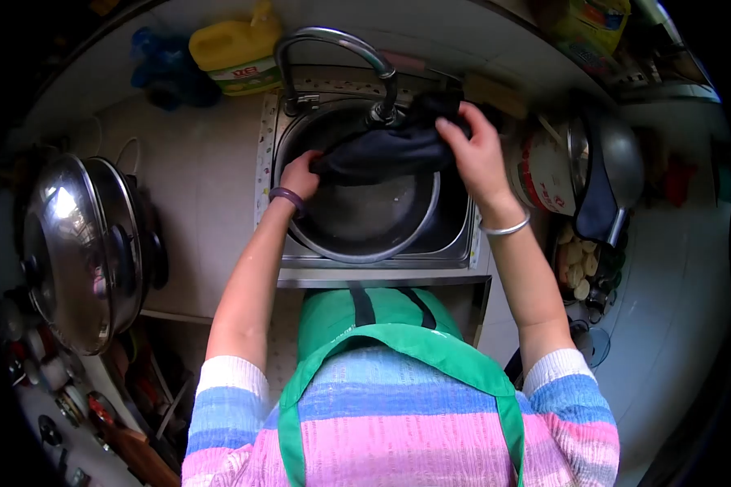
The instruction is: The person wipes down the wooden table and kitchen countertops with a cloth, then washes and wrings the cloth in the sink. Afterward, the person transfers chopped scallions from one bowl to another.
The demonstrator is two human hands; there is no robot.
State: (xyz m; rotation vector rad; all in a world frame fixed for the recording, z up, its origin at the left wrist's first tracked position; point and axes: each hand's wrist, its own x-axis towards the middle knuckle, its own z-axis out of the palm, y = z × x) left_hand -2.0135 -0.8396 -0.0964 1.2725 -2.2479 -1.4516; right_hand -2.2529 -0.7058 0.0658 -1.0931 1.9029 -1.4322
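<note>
A dark, wet-looking cloth (386,154) is stretched between my two hands under the tap (333,34). My left hand (302,175) is closed on its left end. At the other end, my right hand (475,152) grips the bunched cloth between thumb and fingers. Below the cloth sits a round metal basin (434,213), with some cloudy water showing in its bottom. The basin rests in the sink (455,258), close to its front edge. What kind of cloth it is, I cannot make out.
A yellow jug (234,55) and a blue plastic bag (166,69) stand behind, to the left. Large pans with glass lids (71,252) lean at the left. On the right are a white bucket (540,170) and a wok (621,162).
</note>
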